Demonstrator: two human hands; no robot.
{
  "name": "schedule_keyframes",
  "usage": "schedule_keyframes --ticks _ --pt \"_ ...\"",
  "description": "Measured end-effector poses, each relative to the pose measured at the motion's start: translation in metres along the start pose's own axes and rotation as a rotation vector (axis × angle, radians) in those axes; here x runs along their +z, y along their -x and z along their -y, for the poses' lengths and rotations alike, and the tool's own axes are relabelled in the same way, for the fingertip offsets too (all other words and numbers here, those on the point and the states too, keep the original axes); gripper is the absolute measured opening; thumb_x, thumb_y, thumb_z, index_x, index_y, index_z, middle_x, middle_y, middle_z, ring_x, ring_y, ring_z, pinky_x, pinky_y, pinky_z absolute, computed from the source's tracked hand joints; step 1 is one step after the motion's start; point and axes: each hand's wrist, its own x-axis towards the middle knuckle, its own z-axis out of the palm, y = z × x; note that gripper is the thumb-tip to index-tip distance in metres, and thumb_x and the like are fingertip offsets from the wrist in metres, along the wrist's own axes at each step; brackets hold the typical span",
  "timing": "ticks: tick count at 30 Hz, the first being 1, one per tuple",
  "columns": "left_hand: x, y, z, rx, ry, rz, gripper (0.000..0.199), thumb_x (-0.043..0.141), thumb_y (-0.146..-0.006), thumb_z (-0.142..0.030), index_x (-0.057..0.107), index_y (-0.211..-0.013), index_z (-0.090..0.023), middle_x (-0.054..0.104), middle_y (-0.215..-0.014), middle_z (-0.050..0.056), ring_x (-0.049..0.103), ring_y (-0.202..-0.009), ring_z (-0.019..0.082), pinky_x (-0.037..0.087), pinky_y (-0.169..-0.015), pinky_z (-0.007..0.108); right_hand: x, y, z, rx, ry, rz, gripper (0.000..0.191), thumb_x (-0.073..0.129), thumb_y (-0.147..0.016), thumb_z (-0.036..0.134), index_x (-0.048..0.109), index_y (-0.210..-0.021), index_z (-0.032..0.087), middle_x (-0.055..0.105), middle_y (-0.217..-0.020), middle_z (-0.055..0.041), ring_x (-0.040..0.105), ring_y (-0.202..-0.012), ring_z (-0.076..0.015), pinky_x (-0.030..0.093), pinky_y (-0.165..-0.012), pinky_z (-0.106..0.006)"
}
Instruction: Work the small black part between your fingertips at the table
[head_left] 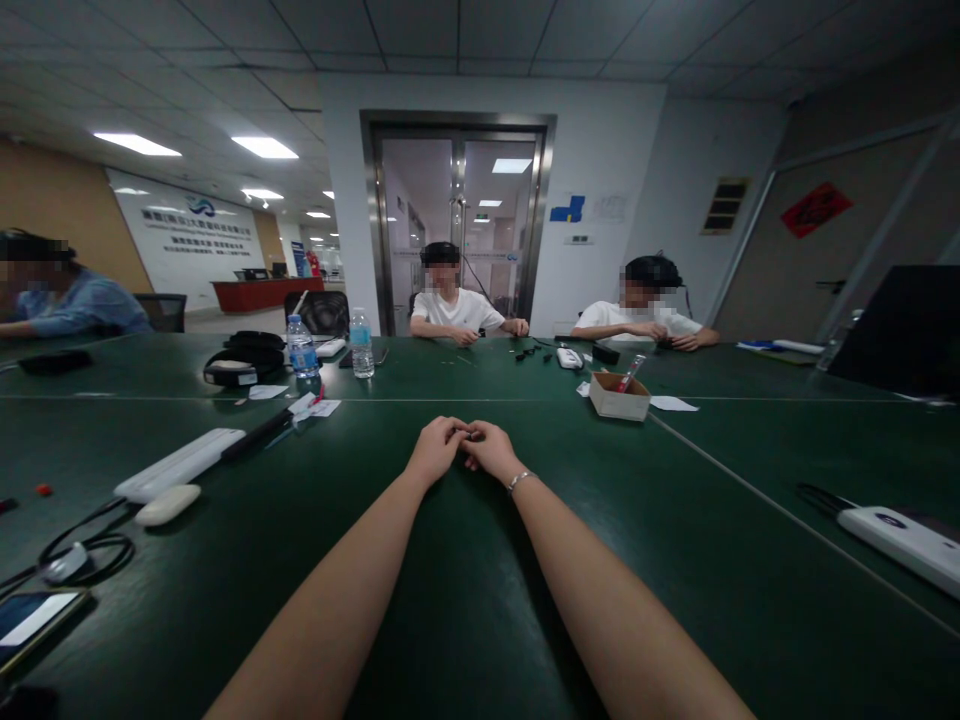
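Observation:
Both my arms reach forward over the dark green table (465,560). My left hand (438,448) and my right hand (491,450) meet above its middle, fingertips touching. The fingers of each are curled and pinched together. Between the fingertips there seems to be something small and dark, mostly hidden and too small to name. A silvery bracelet (520,480) circles my right wrist.
Beyond my hands stand a small open box (619,397) and two water bottles (361,343). Left lie a white power strip (180,464), a white computer mouse (168,505) and a phone (37,625). Another white device (904,540) lies right. Several people sit around the table.

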Motion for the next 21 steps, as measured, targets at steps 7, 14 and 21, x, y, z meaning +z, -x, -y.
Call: schedule_keyframes --ticks 7,14,21 --pt "-0.003 -0.001 -0.002 0.003 -0.070 0.013 0.018 0.049 -0.082 -0.026 0.065 -0.087 -0.021 0.058 -0.084 0.003 0.055 -0.076 0.014 0.043 -0.070 0.026 -0.005 -0.002 -0.002 0.047 0.126 0.018 0.028 0.070 -0.066 0.003 0.062 -0.091 0.012 0.057 -0.068 0.0022 0.048 -0.036 -0.0030 0.036 -0.031 -0.011" --pt "-0.001 -0.002 0.010 -0.133 0.069 0.029 0.015 0.053 -0.078 -0.027 0.064 -0.085 -0.018 0.064 -0.083 0.003 0.058 -0.076 0.015 0.045 -0.070 0.026 -0.006 0.004 0.006 -0.026 0.214 0.005 0.011 0.068 -0.072 0.013 0.066 -0.084 0.012 0.052 -0.050 0.0048 0.046 -0.034 -0.0045 0.032 -0.030 -0.011" --pt "0.001 -0.002 0.015 -0.210 0.229 0.064 0.016 0.060 -0.072 -0.027 0.064 -0.084 -0.017 0.066 -0.076 0.003 0.060 -0.068 0.013 0.047 -0.067 0.025 -0.007 0.003 0.007 0.033 0.017 0.041 0.018 0.064 -0.072 0.003 0.064 -0.089 0.009 0.055 -0.052 0.0040 0.049 -0.035 -0.0054 0.039 -0.032 -0.012"
